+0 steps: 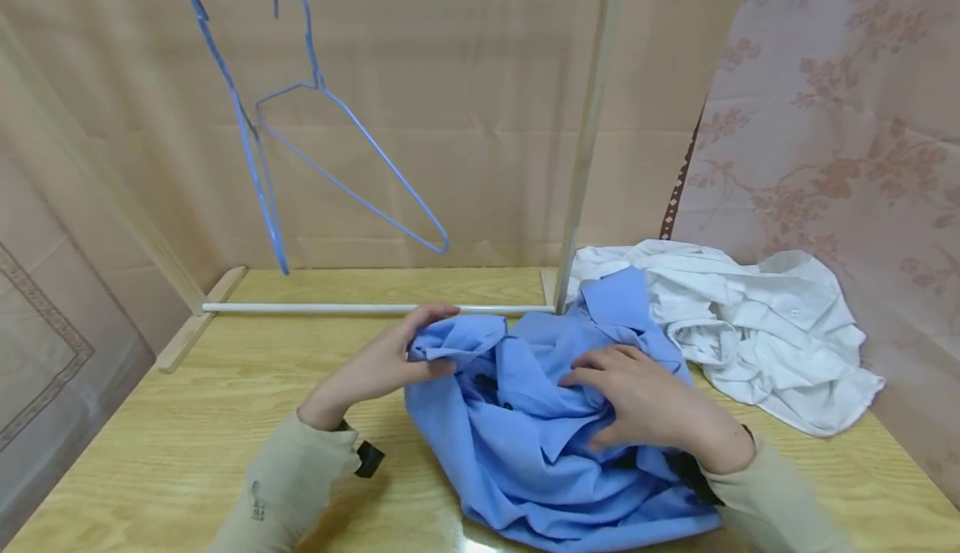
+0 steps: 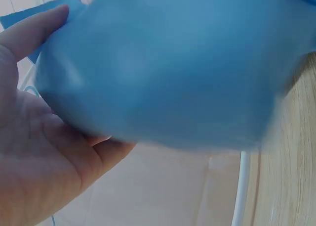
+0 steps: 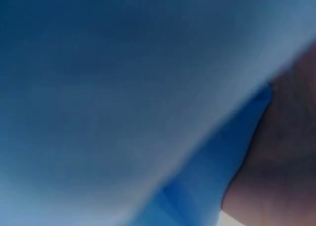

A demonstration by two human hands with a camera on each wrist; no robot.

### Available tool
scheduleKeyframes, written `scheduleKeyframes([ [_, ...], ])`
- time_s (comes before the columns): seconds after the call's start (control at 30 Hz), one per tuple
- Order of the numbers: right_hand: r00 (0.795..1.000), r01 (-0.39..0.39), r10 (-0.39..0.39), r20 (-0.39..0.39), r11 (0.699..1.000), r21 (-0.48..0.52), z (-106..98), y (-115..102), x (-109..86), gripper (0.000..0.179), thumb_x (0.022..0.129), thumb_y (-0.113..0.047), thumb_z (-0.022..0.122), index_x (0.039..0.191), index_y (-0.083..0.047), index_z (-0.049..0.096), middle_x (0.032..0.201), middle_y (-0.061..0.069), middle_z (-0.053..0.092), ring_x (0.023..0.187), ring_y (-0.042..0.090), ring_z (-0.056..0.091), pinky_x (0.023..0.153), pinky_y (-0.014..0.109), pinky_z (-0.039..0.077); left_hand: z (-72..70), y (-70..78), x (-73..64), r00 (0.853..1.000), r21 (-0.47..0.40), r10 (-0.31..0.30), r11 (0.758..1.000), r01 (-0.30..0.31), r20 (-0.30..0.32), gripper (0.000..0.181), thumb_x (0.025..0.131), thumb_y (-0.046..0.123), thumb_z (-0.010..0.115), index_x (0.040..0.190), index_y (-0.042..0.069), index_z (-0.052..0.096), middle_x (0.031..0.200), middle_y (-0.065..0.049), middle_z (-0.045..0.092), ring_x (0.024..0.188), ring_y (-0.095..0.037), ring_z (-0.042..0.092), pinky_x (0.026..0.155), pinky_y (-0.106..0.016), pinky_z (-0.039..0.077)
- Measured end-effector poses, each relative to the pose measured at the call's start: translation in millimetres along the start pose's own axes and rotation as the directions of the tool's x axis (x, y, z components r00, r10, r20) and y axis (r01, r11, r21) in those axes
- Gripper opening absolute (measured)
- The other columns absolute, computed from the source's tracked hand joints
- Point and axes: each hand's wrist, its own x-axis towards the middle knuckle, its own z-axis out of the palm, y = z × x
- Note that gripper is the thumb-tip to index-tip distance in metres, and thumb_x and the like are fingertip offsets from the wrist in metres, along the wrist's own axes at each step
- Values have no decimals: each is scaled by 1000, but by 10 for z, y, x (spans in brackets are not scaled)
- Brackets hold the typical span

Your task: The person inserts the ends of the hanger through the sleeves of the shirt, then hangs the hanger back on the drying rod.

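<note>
**Blue shirt (image 1: 517,436) is one big bunch, what could go wrong?**

So the shirt's heaped on the table (image 1: 180,444), lower middle of the frame running a bit right. My left hand (image 1: 382,365) has a fold pinched at the heap's upper left corner, thumb on one side, fingers on the other. My right hand (image 1: 648,399) lies on the right part of the heap, fingers and thumb apart. Can't tell if it's really gripping anything (that wrist cam is basically all blurry blue).

My worry: it's so crumpled that tugging with just the left could tighten the tangle instead of opening it. If that pinch loosens, the fold probably drops back into the mess. Also, the flap at the heap's upper right sits by the rack post (image 1: 588,144) and in front of the white pile (image 1: 772,336), so a careless sideways sweep might snag one or drag the other.
</note>
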Motion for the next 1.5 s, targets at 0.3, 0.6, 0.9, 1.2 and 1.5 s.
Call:
scheduleKeyframes([
  [0.3, 989, -21, 13, -150, 998, -52, 161, -3, 141, 31, 78, -40, 67, 101, -20, 65, 98, -4, 60, 95, 19, 57, 89, 45, 39, -10, -34, 18, 999, -28, 26, 999, -25, 28, 38, 90, 24, 57, 125, 15, 49, 121, -6, 55, 107, -20, 56, 91, -37, 43],
  [0.6, 939, -105, 102, -330, 994, 9, 157, 22, 220, 29, 87, -31, 60, 65, -21, 44, 55, -13, 34, 51, 4, 40, 61, 28, 37, -12, -95, 15, 995, 44, -36, 999, 32, 97, 42, 87, 27, 62, 124, 11, 50, 123, -5, 54, 108, -22, 54, 91, -39, 41],
  [0.9, 870, -159, 243, -430, 962, 222, 167, 8, 219, 31, 93, -28, 51, 66, -19, 39, 54, -10, 24, 47, 3, 30, 50, 20, 28, 53, -89, 35, 996, 15, -76, 997, 75, 42, 36, 85, 26, 64, 117, 12, 55, 104, -2, 62, 94, -14, 57, 80, -27, 46],
  [1.2, 780, -119, 310, -543, 926, 358, 166, -4, 209, 12, 91, -23, 55, 82, -14, 56, 53, -9, 35, 49, 2, 37, 49, 21, 34, 61, -15, 46, 977, -34, -132, 991, 128, -170, 13, 84, 21, 64, 93, 11, 62, 81, -1, 56, 69, -14, 49, 58, -23, 40],
  [1.5, 733, -172, 357, -579, 921, 350, 102, -29, 217, 19, 83, -24, 67, 97, -11, 64, 75, 0, 63, 53, 6, 40, 51, 23, 35, 59, 34, 49, 939, -97, -168, 985, 146, -299, 10, 90, 14, 56, 91, 5, 58, 73, 0, 54, 65, -12, 48, 58, -22, 39],
])
